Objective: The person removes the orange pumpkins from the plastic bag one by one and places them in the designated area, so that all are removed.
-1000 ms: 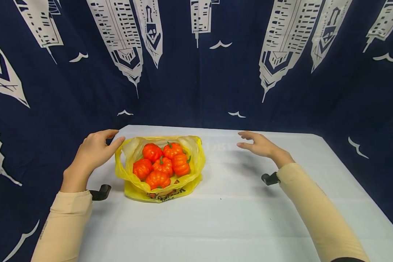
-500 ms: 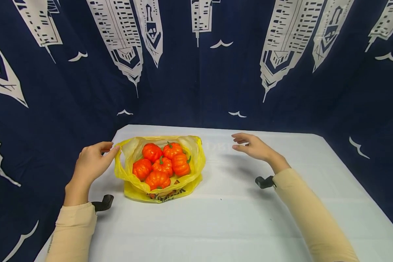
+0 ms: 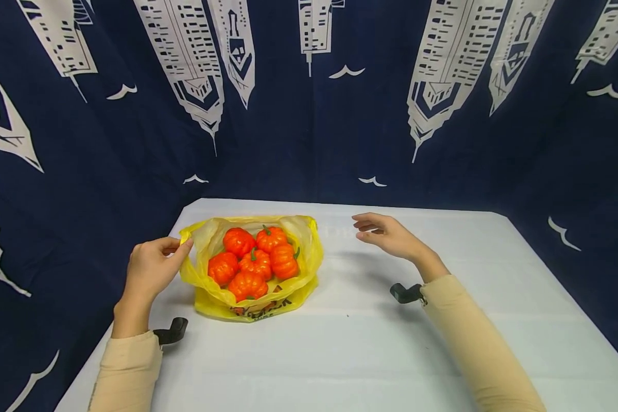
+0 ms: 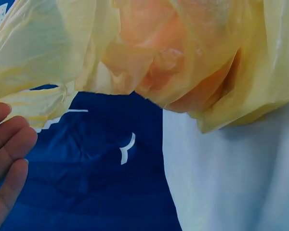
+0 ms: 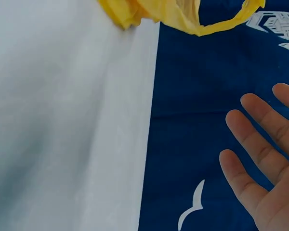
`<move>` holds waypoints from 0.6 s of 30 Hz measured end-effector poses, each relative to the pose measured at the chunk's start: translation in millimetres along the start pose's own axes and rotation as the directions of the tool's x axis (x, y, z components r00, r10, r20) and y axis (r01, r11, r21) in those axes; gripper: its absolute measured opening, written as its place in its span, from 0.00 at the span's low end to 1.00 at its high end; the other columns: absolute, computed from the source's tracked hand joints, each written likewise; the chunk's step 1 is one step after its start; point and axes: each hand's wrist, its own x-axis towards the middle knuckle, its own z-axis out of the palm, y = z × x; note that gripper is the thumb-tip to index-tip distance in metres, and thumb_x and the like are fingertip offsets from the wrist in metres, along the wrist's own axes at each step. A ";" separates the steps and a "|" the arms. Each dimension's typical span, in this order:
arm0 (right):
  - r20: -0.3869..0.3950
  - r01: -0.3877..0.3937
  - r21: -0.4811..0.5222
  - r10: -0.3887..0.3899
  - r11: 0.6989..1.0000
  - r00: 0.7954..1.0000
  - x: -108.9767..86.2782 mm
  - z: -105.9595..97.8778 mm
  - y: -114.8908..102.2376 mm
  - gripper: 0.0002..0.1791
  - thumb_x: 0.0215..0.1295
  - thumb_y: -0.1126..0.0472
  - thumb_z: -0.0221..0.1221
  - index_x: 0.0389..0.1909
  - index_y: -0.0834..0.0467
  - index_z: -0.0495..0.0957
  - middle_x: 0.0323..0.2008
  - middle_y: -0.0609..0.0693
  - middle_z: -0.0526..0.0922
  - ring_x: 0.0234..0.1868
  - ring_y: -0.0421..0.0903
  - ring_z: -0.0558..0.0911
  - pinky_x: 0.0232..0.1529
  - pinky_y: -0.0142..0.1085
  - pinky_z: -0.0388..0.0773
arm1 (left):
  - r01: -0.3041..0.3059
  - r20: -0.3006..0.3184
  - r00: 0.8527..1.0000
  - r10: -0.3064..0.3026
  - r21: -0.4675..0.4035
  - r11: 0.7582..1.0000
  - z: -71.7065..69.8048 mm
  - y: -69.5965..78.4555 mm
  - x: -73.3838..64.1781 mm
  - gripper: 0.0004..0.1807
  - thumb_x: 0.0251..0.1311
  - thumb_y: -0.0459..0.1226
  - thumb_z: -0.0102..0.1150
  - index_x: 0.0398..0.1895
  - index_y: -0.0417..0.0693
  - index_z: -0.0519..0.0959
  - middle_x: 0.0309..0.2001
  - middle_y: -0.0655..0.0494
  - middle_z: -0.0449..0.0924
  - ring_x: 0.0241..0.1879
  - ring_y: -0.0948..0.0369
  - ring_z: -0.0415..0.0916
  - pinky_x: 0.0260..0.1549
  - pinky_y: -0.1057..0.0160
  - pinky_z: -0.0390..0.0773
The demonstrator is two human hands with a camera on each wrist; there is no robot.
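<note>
Navy cloth backs our white surface; yellow bag w/ pumpkins sits L of ctr, long axis L–R. Our nearer L hand pinches its L edge; R hand spread, well apart.

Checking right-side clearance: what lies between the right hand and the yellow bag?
No object: only white tabletop lies between the right hand and the yellow plastic bag, as the head view shows.
</note>
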 end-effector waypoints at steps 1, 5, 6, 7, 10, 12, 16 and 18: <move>0.004 0.003 0.006 -0.003 1.000 1.000 -2.0 0.4 -6.7 0.26 0.60 0.51 0.55 0.57 0.55 0.67 0.52 0.56 0.74 0.54 0.53 0.72 0.55 0.47 0.68 | 0.003 0.005 1.000 -0.003 0.007 1.000 0.5 -0.4 -1.2 0.20 0.54 0.52 0.54 0.27 0.43 0.83 0.28 0.47 0.83 0.32 0.52 0.77 0.32 0.53 0.74; 0.018 0.015 0.027 -0.016 1.000 1.000 -7.6 1.2 -28.8 0.24 0.61 0.57 0.54 0.58 0.59 0.66 0.53 0.59 0.73 0.54 0.57 0.71 0.56 0.50 0.66 | -0.003 -0.018 1.000 0.003 0.006 1.000 5.3 -3.5 -4.5 0.18 0.53 0.51 0.55 0.23 0.46 0.82 0.24 0.50 0.83 0.25 0.58 0.76 0.24 0.65 0.73; 0.018 0.021 0.036 -0.022 0.999 1.000 -7.9 1.9 -30.7 0.24 0.61 0.58 0.54 0.58 0.59 0.66 0.53 0.59 0.73 0.54 0.57 0.71 0.56 0.50 0.66 | -0.007 -0.032 0.999 0.007 -0.002 1.000 6.6 -4.1 -5.0 0.17 0.53 0.50 0.55 0.22 0.47 0.82 0.23 0.50 0.83 0.23 0.60 0.75 0.22 0.69 0.72; 0.017 0.030 0.045 -0.031 0.999 0.999 -8.2 2.6 -32.4 0.24 0.61 0.59 0.54 0.57 0.60 0.66 0.52 0.59 0.74 0.54 0.57 0.71 0.56 0.51 0.66 | -0.014 -0.048 0.999 0.013 -0.012 1.000 7.7 -4.6 -5.4 0.16 0.53 0.49 0.56 0.21 0.47 0.82 0.22 0.51 0.83 0.21 0.62 0.74 0.20 0.72 0.70; 0.021 0.053 0.066 -0.054 0.996 0.998 -8.7 5.5 -36.7 0.23 0.61 0.60 0.54 0.58 0.60 0.66 0.52 0.58 0.74 0.54 0.58 0.71 0.56 0.51 0.65 | -0.045 -0.104 0.994 0.040 -0.052 0.998 12.2 -6.9 -6.1 0.14 0.52 0.47 0.58 0.20 0.47 0.82 0.21 0.52 0.82 0.18 0.71 0.71 0.18 0.78 0.68; 0.024 0.068 0.080 -0.070 0.994 0.997 -8.3 7.6 -39.7 0.23 0.61 0.60 0.54 0.58 0.60 0.66 0.52 0.58 0.74 0.54 0.58 0.71 0.57 0.51 0.65 | -0.077 -0.146 0.987 0.064 -0.088 0.993 15.1 -8.2 -6.5 0.13 0.51 0.45 0.60 0.20 0.46 0.83 0.21 0.50 0.82 0.18 0.78 0.69 0.18 0.82 0.68; 0.031 0.109 0.094 -0.112 0.990 0.993 -7.4 13.0 -47.0 0.23 0.61 0.60 0.54 0.57 0.60 0.66 0.52 0.58 0.74 0.53 0.58 0.72 0.57 0.52 0.64 | -0.150 -0.228 0.967 0.115 -0.142 0.978 21.6 -10.8 -7.9 0.10 0.49 0.40 0.62 0.20 0.42 0.83 0.21 0.47 0.82 0.21 0.87 0.66 0.21 0.86 0.68; 0.031 0.127 0.094 -0.131 0.987 0.991 -7.3 15.9 -51.6 0.23 0.60 0.60 0.55 0.57 0.60 0.67 0.52 0.57 0.74 0.53 0.57 0.72 0.57 0.52 0.64 | -0.174 -0.261 0.957 0.129 -0.154 0.973 24.7 -11.8 -8.6 0.09 0.48 0.39 0.63 0.19 0.42 0.83 0.20 0.47 0.82 0.21 0.87 0.66 0.22 0.86 0.68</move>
